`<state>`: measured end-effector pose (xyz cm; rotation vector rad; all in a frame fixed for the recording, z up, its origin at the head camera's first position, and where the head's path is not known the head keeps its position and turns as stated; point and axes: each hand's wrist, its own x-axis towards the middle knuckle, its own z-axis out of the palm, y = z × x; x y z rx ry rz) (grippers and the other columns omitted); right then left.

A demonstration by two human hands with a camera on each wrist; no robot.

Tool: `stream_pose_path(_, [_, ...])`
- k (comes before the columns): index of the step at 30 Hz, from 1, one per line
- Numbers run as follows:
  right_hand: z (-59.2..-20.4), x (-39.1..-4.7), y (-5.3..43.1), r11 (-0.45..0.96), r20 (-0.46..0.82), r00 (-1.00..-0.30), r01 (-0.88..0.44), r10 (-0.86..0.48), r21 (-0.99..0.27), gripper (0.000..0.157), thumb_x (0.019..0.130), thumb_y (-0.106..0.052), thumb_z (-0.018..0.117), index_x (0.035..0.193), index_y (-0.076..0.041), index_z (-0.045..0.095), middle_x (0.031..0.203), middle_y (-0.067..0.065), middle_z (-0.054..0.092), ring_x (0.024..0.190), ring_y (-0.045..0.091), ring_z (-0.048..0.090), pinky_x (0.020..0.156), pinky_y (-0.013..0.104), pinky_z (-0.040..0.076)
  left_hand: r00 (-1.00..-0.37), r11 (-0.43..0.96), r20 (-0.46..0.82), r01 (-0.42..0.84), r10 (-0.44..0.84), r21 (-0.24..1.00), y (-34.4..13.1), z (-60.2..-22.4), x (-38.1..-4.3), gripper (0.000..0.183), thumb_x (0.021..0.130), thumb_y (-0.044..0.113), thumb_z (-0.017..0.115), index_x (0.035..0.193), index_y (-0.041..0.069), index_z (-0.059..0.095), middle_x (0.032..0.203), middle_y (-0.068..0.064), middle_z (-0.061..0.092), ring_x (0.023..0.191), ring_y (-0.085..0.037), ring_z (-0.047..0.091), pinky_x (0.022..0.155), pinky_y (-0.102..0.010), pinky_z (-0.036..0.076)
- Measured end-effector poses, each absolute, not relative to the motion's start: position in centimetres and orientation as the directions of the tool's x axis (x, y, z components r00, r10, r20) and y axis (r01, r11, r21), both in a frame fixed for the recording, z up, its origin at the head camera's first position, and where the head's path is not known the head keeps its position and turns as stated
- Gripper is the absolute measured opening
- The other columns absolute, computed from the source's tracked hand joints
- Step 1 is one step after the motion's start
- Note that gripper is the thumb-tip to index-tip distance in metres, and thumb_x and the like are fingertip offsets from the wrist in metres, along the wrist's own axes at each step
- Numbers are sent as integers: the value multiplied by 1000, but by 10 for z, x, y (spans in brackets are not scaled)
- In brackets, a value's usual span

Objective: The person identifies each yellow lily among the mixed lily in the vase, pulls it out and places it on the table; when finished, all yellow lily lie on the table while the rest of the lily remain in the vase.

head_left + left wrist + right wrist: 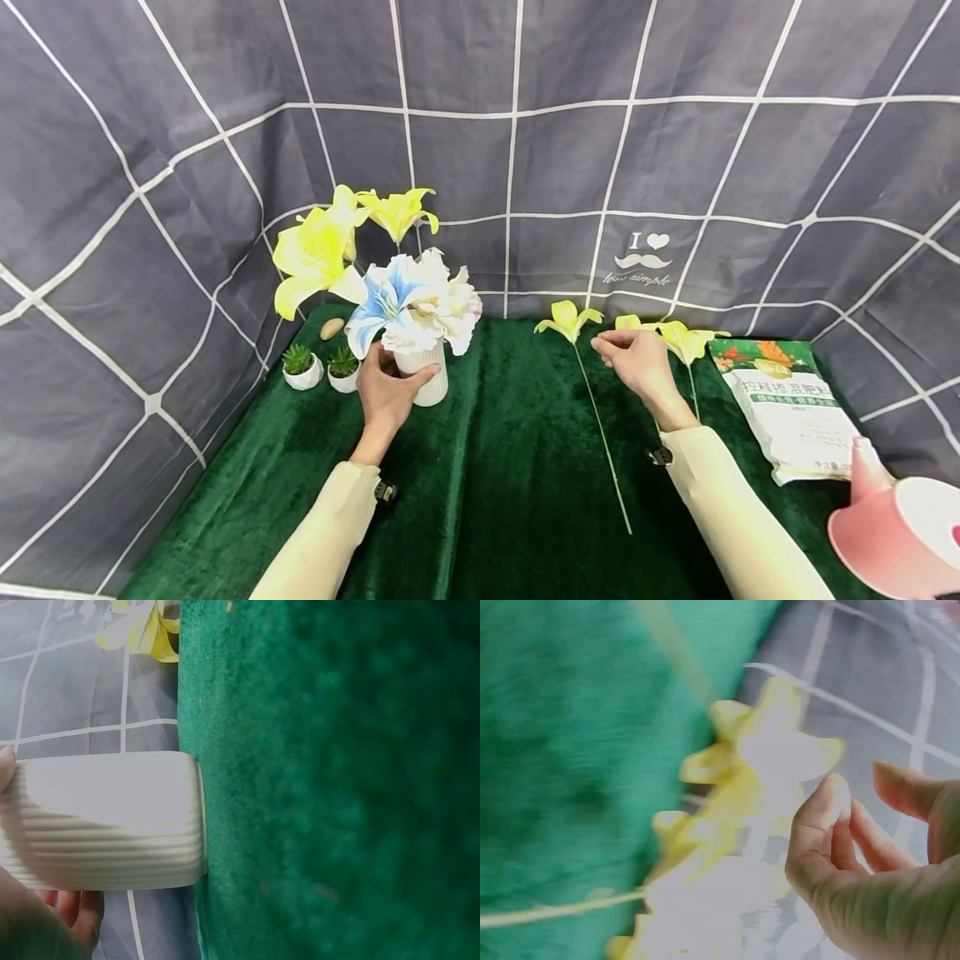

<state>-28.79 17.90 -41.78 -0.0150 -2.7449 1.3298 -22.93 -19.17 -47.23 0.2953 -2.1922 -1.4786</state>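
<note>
Vase [431,393], white, ribbed, left of centre: left hand [385,397] wrapped round it, base on the green cloth [517,467]. Right hand [639,362], right of centre: thumb and fingers apart, nothing pinched, between one yellow lily [567,321] and two more lilies [684,343]. I'd pinch a stem [602,433] just under the bloom, sparing petals, and brace the vase low; looks top-heavy. It holds yellow blooms [318,246], a blue-and-white lily [390,297] and white ruffled flowers [450,304]. White pots [303,381], left: one succulent [297,358] each. Watering can [885,537], lower right: can't see inside. Printed bag [795,425], right: contents hidden.
</note>
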Motion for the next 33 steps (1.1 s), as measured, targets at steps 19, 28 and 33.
stream_pose_path(19, [-279, -281, 55, 445, 340, -920, -391, -192, -805, 20, 90, -30, 76, 106, -19, 80, 101, 3, 80, 85, 12, 74, 73, 21, 52, -859, 385, 284, 112, -426, 916, -193, -474, -230, 59, 69, 38, 94, 109, 12, 59, 103, -9, 65, 95, -25, 67, 81, -39, 54])
stream_pose_path(28, [-270, -327, -5, 414, 341, -890, -445, -302, -794, 13, 92, -24, 75, 102, -18, 82, 98, 6, 80, 82, 14, 71, 70, 26, 52, -852, 386, 309, 140, -422, 912, -194, -473, -231, 61, 68, 35, 94, 115, 12, 61, 103, -9, 65, 95, -25, 70, 80, -39, 57])
stream_pose_path(33, [-274, -346, -31, 428, 300, -896, -423, -326, -799, 13, 90, -24, 77, 98, -15, 82, 94, 6, 79, 78, 17, 66, 64, 24, 46, -842, 408, 341, 161, -418, 899, -193, -472, -231, 61, 68, 34, 95, 114, 12, 62, 103, -11, 67, 94, -27, 71, 82, -45, 58])
